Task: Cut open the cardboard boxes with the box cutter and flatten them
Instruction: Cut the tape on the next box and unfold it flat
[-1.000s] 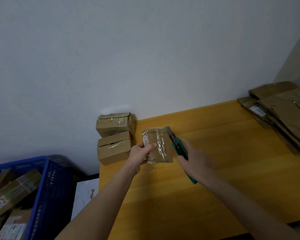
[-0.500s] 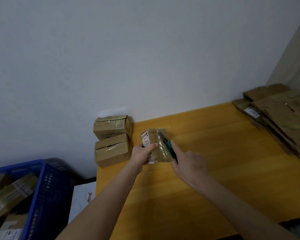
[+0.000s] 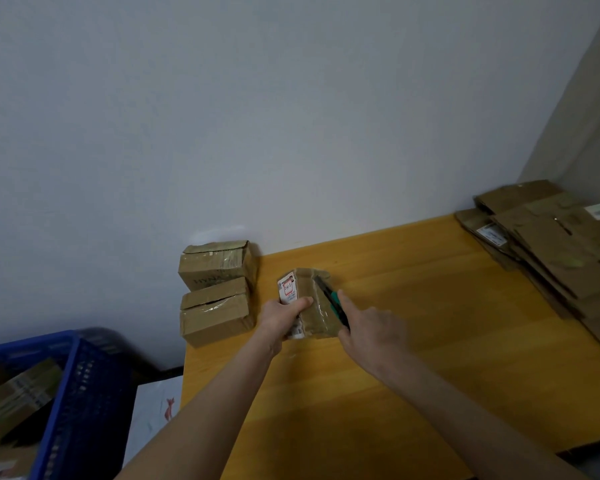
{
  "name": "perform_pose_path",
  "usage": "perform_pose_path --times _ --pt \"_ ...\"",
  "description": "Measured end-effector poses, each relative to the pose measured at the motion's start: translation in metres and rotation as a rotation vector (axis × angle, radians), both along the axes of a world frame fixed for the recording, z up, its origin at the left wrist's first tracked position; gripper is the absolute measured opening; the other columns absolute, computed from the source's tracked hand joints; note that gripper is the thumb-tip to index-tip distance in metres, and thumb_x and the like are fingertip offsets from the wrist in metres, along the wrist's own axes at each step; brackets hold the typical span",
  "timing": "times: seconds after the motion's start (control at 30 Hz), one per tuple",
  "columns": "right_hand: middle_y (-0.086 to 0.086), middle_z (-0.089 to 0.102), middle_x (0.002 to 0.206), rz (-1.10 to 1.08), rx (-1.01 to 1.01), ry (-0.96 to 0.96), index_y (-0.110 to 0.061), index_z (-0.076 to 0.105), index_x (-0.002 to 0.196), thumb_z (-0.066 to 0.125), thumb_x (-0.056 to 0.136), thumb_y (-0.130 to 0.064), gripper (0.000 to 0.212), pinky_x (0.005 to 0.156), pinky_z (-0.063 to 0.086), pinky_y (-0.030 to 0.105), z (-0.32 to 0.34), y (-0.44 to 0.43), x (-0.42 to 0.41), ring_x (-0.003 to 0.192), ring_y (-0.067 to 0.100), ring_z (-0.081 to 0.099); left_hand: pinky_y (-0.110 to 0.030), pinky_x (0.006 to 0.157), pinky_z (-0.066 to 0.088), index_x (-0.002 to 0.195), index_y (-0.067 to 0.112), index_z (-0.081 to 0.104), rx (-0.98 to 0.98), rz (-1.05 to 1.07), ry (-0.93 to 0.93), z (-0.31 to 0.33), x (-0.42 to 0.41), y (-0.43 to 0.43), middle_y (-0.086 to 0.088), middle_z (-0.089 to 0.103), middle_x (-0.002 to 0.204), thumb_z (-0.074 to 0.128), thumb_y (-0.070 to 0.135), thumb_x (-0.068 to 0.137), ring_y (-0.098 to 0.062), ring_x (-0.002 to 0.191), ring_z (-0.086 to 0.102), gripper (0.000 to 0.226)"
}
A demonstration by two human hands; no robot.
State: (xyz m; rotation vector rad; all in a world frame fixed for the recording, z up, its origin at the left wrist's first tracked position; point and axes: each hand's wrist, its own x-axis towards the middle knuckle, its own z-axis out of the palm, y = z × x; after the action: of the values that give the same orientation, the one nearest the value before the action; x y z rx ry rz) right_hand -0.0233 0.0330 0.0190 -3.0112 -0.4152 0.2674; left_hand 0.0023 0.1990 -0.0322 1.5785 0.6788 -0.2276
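A small taped cardboard box (image 3: 312, 313) with a white label on its left side stands on the wooden table (image 3: 430, 341). My left hand (image 3: 281, 315) grips its left side, thumb across the top. My right hand (image 3: 368, 323) holds a green box cutter (image 3: 333, 303), index finger stretched along the handle, and the blade tip lies on the box's top face near its far end.
Two sealed cardboard boxes (image 3: 217, 292) are stacked at the table's far left corner against the wall. A pile of flattened cardboard (image 3: 551, 251) covers the far right. A blue crate (image 3: 80, 393) with more boxes stands on the floor at the left.
My right hand has brought the cutter from beside the box onto its top face. My left hand keeps its grip on the box.
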Motion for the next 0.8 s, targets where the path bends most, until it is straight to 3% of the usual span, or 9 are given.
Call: perform_pose_path --times 0.13,0.27,0.43,0.63,0.8 --pt "0.003 0.062 0.087 0.005 -0.026 -0.003 -0.026 0.009 0.152 0.036 0.099 -0.037 0.06 0.061 0.042 0.029 0.004 0.005 0.005 0.069 0.02 0.053 -0.02 0.044 0.047 0.093 0.01 0.059 0.041 0.006 -0.05 0.005 0.002 -0.003 -0.004 0.066 0.078 0.075 0.023 0.082 -0.015 0.062 0.062 0.024" --pt "0.003 0.066 0.096 0.029 -0.034 0.002 -0.026 0.014 0.152 0.037 0.098 -0.036 0.059 0.064 0.043 0.03 0.005 0.005 0.007 0.082 0.023 0.063 -0.031 0.059 0.056 0.104 0.006 0.061 0.075 0.036 -0.068 0.001 0.003 0.002 -0.011 0.071 0.092 0.079 0.023 0.077 -0.025 0.077 0.07 0.037" --pt "0.001 0.065 0.093 0.072 -0.02 0.036 -0.028 0.021 0.15 0.038 0.098 -0.035 0.055 0.058 0.038 0.027 0.003 0.006 0.001 0.072 0.021 0.055 -0.037 0.071 0.057 0.097 0.012 0.06 0.094 0.104 -0.069 -0.005 0.003 0.005 -0.013 0.071 0.095 0.077 0.029 0.079 -0.03 0.088 0.069 0.029" --pt "0.004 0.066 0.097 0.07 0.025 -0.002 -0.028 0.017 0.151 0.038 0.097 -0.036 0.058 0.063 0.04 0.029 0.0 0.01 0.003 0.083 0.025 0.063 -0.025 0.055 0.048 0.102 0.011 0.06 0.091 0.117 -0.082 -0.003 0.005 0.008 -0.009 0.069 0.093 0.073 0.031 0.083 -0.019 0.074 0.065 0.031" --pt "0.0 0.059 0.083 -0.001 0.107 -0.012 -0.03 0.014 0.152 0.038 0.098 -0.038 0.06 0.06 0.047 0.029 -0.003 0.007 0.011 0.067 0.02 0.055 -0.031 0.064 0.05 0.092 0.01 0.061 0.061 0.088 0.033 -0.009 0.0 0.01 -0.003 0.06 0.072 0.072 0.036 0.083 -0.018 0.066 0.057 0.03"
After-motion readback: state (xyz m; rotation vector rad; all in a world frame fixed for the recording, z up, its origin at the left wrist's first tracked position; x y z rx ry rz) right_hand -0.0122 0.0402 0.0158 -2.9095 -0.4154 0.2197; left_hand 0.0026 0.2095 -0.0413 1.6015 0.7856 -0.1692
